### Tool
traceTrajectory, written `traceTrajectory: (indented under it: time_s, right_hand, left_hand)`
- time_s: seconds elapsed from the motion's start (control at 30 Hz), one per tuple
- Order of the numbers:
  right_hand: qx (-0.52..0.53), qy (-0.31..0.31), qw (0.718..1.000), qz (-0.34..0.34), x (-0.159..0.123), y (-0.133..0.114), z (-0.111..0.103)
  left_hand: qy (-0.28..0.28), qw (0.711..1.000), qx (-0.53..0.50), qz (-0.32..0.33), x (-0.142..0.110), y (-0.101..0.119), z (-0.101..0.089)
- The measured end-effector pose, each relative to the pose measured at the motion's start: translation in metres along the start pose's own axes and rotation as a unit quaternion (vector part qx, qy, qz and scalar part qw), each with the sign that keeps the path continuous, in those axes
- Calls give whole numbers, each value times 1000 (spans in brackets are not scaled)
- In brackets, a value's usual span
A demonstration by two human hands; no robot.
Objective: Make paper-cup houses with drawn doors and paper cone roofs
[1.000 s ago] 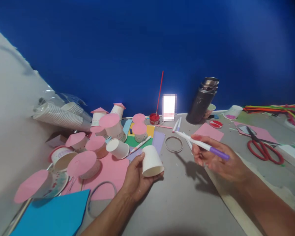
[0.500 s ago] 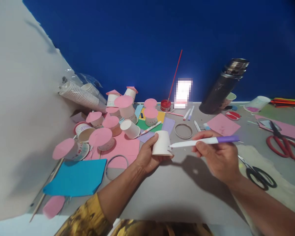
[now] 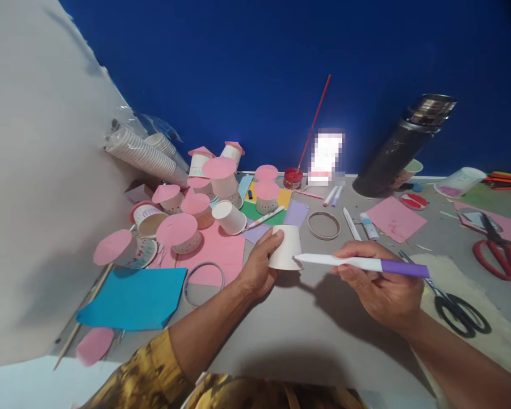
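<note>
You have the white paper cup [image 3: 288,250] upside down in your left hand [image 3: 258,264], out in front of you and apparently just above the table [image 3: 289,324], narrow end up and rim down. It looks thin-walled, so expect it to be very light, with a dry, matte side that probably does not slip. That side likely dents under a hard squeeze; the base end and the rim look stiffest, so a gentle hold close to either suits it. Your left fingers wrap its left side, thumb across the near face. Your right hand [image 3: 381,287] grips a purple-and-white marker [image 3: 368,263], likely light and rigid, best held towards the tip for control. Its tip is at the cup's side; whether it touches, you cannot tell. Beyond the cup lies a ring [image 3: 323,237]; pink-topped cups [image 3: 177,229] crowd the left, and black-handled scissors [image 3: 464,315] lie near your right wrist.
</note>
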State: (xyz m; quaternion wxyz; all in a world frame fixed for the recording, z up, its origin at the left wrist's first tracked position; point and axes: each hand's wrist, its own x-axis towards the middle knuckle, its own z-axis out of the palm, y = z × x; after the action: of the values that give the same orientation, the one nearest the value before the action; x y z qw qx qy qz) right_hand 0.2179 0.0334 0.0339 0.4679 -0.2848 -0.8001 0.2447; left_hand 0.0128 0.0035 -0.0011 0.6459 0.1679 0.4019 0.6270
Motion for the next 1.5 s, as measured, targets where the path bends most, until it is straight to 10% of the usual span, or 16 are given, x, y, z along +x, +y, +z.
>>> traceTrajectory:
  time_s: [1.5]
  right_hand:
    - [-29, -7, 999, -35, 3, 0, -1]
  left_hand:
    - [-10, 1000, 10, 8, -4, 1, 3]
